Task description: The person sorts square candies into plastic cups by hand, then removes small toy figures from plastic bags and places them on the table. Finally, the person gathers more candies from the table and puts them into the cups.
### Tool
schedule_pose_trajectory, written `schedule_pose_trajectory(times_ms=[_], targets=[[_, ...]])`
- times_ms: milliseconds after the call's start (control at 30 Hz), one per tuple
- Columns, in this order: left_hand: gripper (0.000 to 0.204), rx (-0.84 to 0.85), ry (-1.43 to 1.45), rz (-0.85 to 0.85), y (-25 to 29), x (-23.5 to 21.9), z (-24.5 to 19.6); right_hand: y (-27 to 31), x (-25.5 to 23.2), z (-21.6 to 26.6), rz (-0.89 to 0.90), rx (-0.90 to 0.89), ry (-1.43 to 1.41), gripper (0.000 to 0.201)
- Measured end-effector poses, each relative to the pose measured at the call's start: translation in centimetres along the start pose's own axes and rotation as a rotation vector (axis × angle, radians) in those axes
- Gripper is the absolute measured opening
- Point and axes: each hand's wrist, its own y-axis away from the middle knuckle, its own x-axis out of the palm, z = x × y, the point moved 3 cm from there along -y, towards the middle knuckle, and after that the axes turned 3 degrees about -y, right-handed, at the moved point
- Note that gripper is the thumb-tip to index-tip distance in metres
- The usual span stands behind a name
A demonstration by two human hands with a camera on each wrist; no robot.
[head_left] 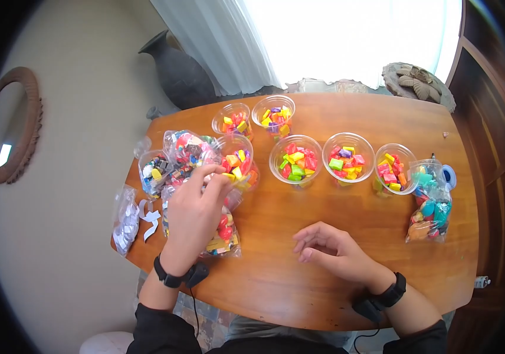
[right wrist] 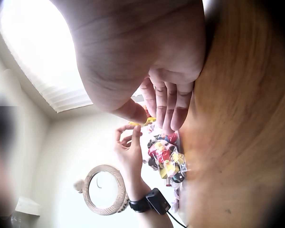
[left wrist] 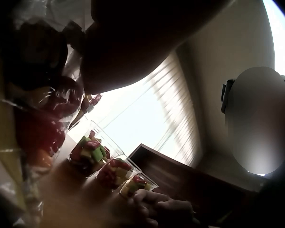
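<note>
Several clear cups of colourful wrapped pieces stand on the wooden table. My left hand (head_left: pixel 196 206) is over the near-left cup (head_left: pixel 236 168), its fingers bent near the rim; whether they pinch anything is unclear. The same left hand (right wrist: pixel 132 154) shows raised in the right wrist view, thumb and fingertips close together. Under and beside it lie clear bags of mixed pieces (head_left: pixel 190 150). My right hand (head_left: pixel 338 253) hovers or rests low near the table's front, fingers loosely curved and holding nothing, in front of the middle cups (head_left: pixel 295 160).
Two cups (head_left: pixel 273 115) stand at the back, and another (head_left: pixel 395 168) stands at the right beside a bag of teal and orange pieces (head_left: pixel 432 206) and a blue-white roll (head_left: pixel 449 177). A bag of white pieces (head_left: pixel 126 221) and paper strips (head_left: pixel 151 221) lie at the left edge.
</note>
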Motion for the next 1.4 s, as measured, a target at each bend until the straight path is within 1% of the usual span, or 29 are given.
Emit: schedule_pose_trajectory(times_ms=[100, 133, 167, 200, 233, 267, 300, 333, 367, 400, 433, 467, 500, 567, 600, 633, 700, 733, 800, 833, 900, 967, 1100, 1133, 1167, 1233, 1300, 1333, 1400], targets=[[0.024, 0.023, 0.051, -0.004, 0.6, -2.9, -2.1, -0.2, 0.0, 0.5, 0.025, 0.009, -0.033, 0.04], [0.026, 0.061, 0.102, -0.012, 0.6, -3.3, -3.1, -0.2, 0.3, 1.3, -0.004, 0.024, -0.101, 0.045], [0.026, 0.055, 0.104, -0.011, 0.6, -3.5, -4.0, -0.2, 0.5, 1.7, -0.034, 0.039, -0.168, 0.05], [0.027, 0.126, 0.199, -0.016, 0.6, -3.6, -5.2, -0.3, 0.5, 1.6, -0.032, 0.046, -0.165, 0.05], [0.028, 0.199, 0.296, -0.022, 0.7, -3.4, -6.3, -0.2, 0.4, 1.4, -0.027, 0.053, -0.402, 0.056], [0.028, 0.194, 0.3, -0.022, 0.9, -3.0, -7.0, -0.2, 0.3, 1.2, -0.024, 0.058, -0.638, 0.063], [0.029, 0.195, 0.4, 0.03, 1.3, -2.3, -7.8, -0.2, -0.2, 1.0, -0.028, 0.062, -0.637, 0.063], [0.031, 0.196, 0.503, 0.084, 1.6, -1.5, -8.4, -0.1, -0.9, 0.8, 0.002, 0.011, -0.649, 0.067], [0.031, 0.194, 0.51, 0.087, 1.9, -0.5, -9.0, 0.0, -1.3, 0.8, 0.031, -0.042, -0.661, 0.071], [0.034, 0.147, 0.578, 0.052, 2.3, 0.7, -9.2, 0.3, -1.2, 1.2, -0.098, -0.05, -0.587, 0.076], [0.039, 0.1, 0.646, 0.016, 2.8, 1.9, -9.2, 0.3, -1.2, 1.3, -0.108, -0.046, -0.588, 0.076], [0.073, 0.052, 0.787, 0.026, 3.2, 2.9, -9.2, 0.2, -1.4, 1.5, -0.13, -0.108, -0.529, 0.076], [0.073, 0.047, 0.799, 0.027, 3.5, 3.8, -9.4, 0.2, -1.6, 1.8, -0.152, -0.168, -0.467, 0.076], [0.103, -0.091, 1.133, -0.003, 3.5, 5.3, -9.5, 0.4, -2.0, 1.5, -0.179, -0.143, -0.426, 0.076], [0.116, -0.06, 1.247, 0.1, 3.7, 5.8, -9.4, 0.5, -2.1, 1.3, -0.194, -0.125, -0.391, 0.077], [0.116, -0.07, 1.255, 0.097, 4.0, 6.4, -9.5, 0.5, -1.9, 1.7, -0.197, -0.114, -0.387, 0.077], [0.118, -0.108, 1.419, 0.136, 4.7, 7.5, -9.7, 0.5, -1.3, 2.8, -0.325, -0.148, -0.016, 0.079], [0.118, -0.12, 1.425, 0.137, 4.9, 7.9, -9.7, 0.3, -1.1, 2.7, -0.305, -0.232, 0.101, 0.082], [0.12, -0.246, 1.437, 0.196, 5.5, 8.9, -9.6, 0.0, -0.5, 2.1, -0.307, -0.241, 0.153, 0.082], [0.12, -0.262, 1.447, 0.196, 5.5, 9.0, -9.6, 0.0, -0.4, 2.0, -0.307, -0.265, 0.208, 0.083], [0.122, -0.272, 1.352, 0.28, 5.3, 8.9, -9.5, -0.1, -0.7, 1.8, -0.278, -0.267, 0.241, 0.085], [0.122, -0.275, 1.35, 0.279, 5.5, 9.2, -9.3, -0.3, -0.6, 2.2, -0.267, -0.355, 0.318, 0.085], [0.122, -0.314, 1.363, 0.283, 6.1, 9.8, -9.4, -0.2, -0.8, 2.1, -0.28, -0.347, 0.348, 0.089], [0.122, -0.329, 1.371, 0.278, 6.2, 9.8, -9.4, -0.1, -1.0, 2.1, -0.302, -0.403, 0.392, 0.091], [0.118, -0.323, 1.326, 0.295, 6.3, 9.7, -9.3, 0.0, -1.1, 2.2, -0.322, -0.458, 0.435, 0.092], [0.115, -0.328, 1.287, 0.31, 6.1, 9.3, -9.1, 0.4, -1.4, 2.2, -0.333, -0.46, 0.51, 0.094], [0.107, -0.248, 1.117, 0.316, 5.6, 8.8, -9.0, 0.6, -1.5, 2.4, -0.347, -0.468, 0.582, 0.097], [0.107, -0.255, 1.121, 0.316, 5.6, 8.8, -9.0, 0.6, -1.4, 2.8, -0.347, -0.497, 0.657, 0.097], [0.104, -0.178, 1.032, 0.247, 5.3, 8.7, -8.9, 0.8, -1.4, 3.1, -0.344, -0.524, 0.733, 0.098]])
